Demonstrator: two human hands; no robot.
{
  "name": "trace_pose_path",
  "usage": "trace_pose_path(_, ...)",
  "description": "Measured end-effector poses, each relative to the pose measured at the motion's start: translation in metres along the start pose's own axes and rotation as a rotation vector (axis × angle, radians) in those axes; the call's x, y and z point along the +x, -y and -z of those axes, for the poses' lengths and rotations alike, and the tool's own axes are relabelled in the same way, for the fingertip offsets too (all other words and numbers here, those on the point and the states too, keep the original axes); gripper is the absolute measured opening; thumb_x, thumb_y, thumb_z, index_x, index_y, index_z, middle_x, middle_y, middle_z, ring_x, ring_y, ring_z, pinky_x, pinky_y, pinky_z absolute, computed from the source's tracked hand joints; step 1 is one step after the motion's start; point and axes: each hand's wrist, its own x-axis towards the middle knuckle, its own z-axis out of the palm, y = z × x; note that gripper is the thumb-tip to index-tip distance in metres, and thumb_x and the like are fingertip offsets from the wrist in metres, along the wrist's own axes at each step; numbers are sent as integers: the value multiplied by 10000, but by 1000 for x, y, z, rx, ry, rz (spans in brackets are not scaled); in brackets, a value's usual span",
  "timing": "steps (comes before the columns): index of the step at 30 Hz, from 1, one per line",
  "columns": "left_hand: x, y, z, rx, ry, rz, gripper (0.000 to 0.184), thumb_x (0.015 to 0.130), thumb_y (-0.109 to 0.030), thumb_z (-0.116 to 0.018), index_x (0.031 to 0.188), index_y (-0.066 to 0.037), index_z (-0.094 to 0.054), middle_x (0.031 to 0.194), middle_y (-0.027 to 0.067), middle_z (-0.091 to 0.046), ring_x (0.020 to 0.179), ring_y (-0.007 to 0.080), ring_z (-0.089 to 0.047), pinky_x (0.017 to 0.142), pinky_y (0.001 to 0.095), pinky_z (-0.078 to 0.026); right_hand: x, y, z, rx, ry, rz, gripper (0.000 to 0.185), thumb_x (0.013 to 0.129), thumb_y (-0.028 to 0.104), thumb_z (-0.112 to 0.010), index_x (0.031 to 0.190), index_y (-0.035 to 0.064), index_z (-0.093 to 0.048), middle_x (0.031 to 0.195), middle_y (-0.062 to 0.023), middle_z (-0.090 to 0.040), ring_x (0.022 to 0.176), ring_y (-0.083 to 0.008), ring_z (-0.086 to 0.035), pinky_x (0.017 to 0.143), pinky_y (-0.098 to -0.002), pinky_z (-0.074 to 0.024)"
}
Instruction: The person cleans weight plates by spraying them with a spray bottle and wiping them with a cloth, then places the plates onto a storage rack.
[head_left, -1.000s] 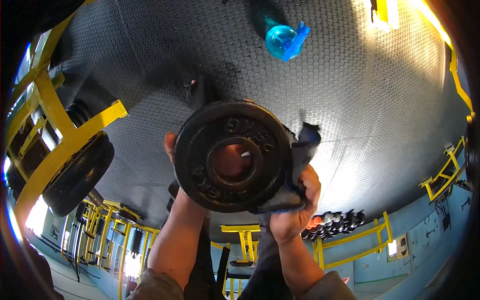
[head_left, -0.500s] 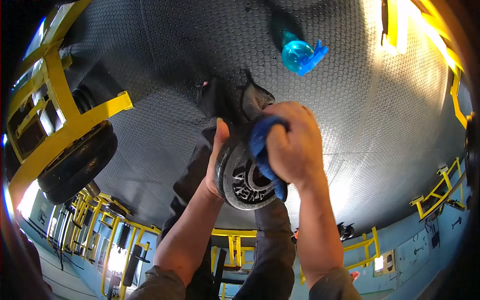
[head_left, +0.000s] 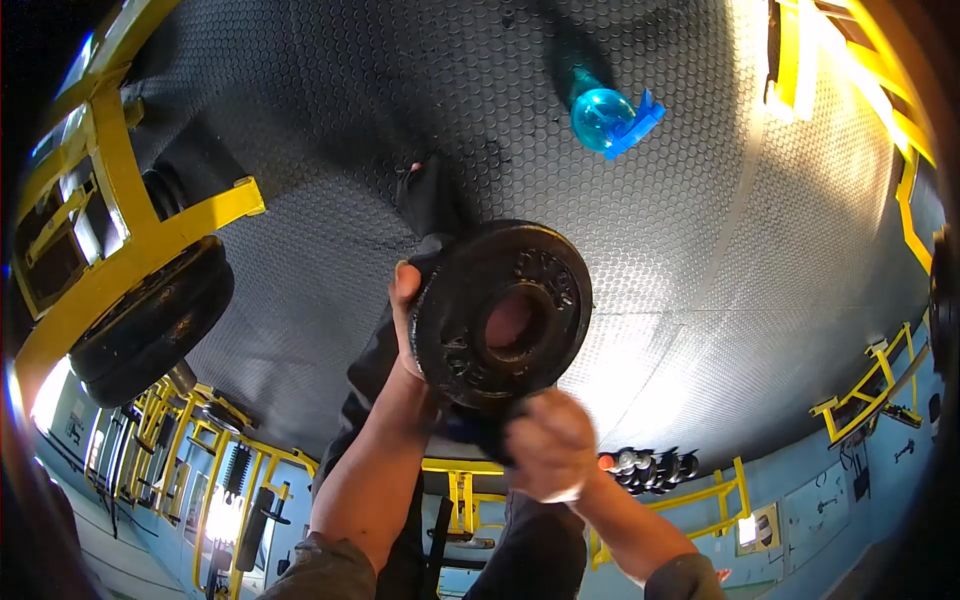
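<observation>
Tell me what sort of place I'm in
Most likely a gym: your left hand holds a weight plate, dumbbells sit in a row beyond, and yellow equipment frames stand around the dark textured floor.

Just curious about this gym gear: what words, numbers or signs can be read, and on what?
"KG": on the plate; the number beside it is unclear.
More raised letters across the plate's hole: too dim to read surely.
Wall sign: too small to read.

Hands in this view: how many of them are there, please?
2. The left hand holds the weight plate at its left side, partly hidden behind it; the right hand, blurred, is at the plate's lower edge. No other hand shows.
</observation>
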Motion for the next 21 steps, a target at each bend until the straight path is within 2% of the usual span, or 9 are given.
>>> trace_pose_path(1, 1, -6, 8, -9, 12, 38, 792, 833, -600, -580, 1316, 19, -473, 1280, 206, -556, 1119, 308, -587, 987, 444, -469, 7, -7, 25, -39, 110, -116, 193, 725, 245, -690, 807, 78, -637, 982, -60, -609, 936, -269, -579, 730, -390, -506)
trace_pose_path(2, 0, -9, 13, -19, 23, 76, 817, 812, -611, -599, 1309, 27, -481, 1275, 209, -560, 1112, 312, -590, 976, 444, -479, 19, -8, 28, -15, -180, -249, 184, 659, 165, -622, 801, 52, -583, 957, -127, -613, 904, -317, -589, 805, -492, -471)
trace_pose_path(4, -1, -5, 16, -54, 5, 61, 822, 804, -607, -612, 1311, 26, -480, 1275, 205, -561, 1106, 313, -593, 973, 446, -481, 56, 0, 47, -72, -293, -272, 241, 680, 182, -652, 874, 44, -615, 1014, -152, -616, 950, -328, -584, 840, -505, -462)
trace_pose_path(8, -9, -6, 3, -252, 31, 214, 835, 796, -615, -617, 1312, 27, -477, 1267, 191, -567, 1098, 320, -593, 968, 439, -485, 116, 9, 10, 53, 58, -13, 466, 611, 212, -716, 1051, 70, -664, 1117, -127, -603, 1034, -322, -571, 899, -482, -445)
trace_pose_path(10, -2, 3, 23, -163, 85, 145, 812, 802, -595, -615, 1312, 23, -477, 1277, 183, -561, 1112, 315, -584, 980, 427, -474, 127, -10, 8, 57, 12, -25, 383, 578, 122, -676, 957, 64, -680, 1052, -117, -614, 977, -315, -584, 896, -490, -420)
trace_pose_path(12, -5, 5, 6, 614, -241, -223, 808, 791, -571, -633, 1321, 16, -470, 1297, 178, -549, 1133, 308, -572, 988, 416, -465, 134, -41, 14, -154, -102, -150, 324, 566, 100, -653, 887, 63, -667, 962, -131, -614, 898, -307, -582, 835, -478, -426)
trace_pose_path(13, -4, 3, -8, 21, 48, -27, 790, 797, -537, -629, 1320, 31, -465, 1302, 181, -545, 1146, 305, -566, 1004, 413, -450, 133, -39, 11, -155, -100, -152, 324, 566, 100, -653, 887, 63, -667, 962, -131, -614, 898, -307, -582, 835, -478, -426)
trace_pose_path(18, -9, -4, 11, -142, 106, 126, 827, 792, -568, -624, 1342, 23, -443, 1313, 195, -535, 1162, 315, -558, 1064, 448, -386, 127, -6, 4, 59, -18, -19, 297, 524, 97, -627, 813, 30, -629, 934, -134, -620, 877, -324, -577, 822, -445, -423)
trace_pose_path(21, -3, -5, 7, 201, -150, -22, 845, 762, -566, -661, 1356, -6, -440, 1317, 196, -531, 1154, 318, -562, 1052, 463, -401, 139, -39, 18, -175, -90, -149, 291, 556, 51, -604, 845, 25, -627, 952, -134, -624, 885, -315, -578, 822, -415, -438)
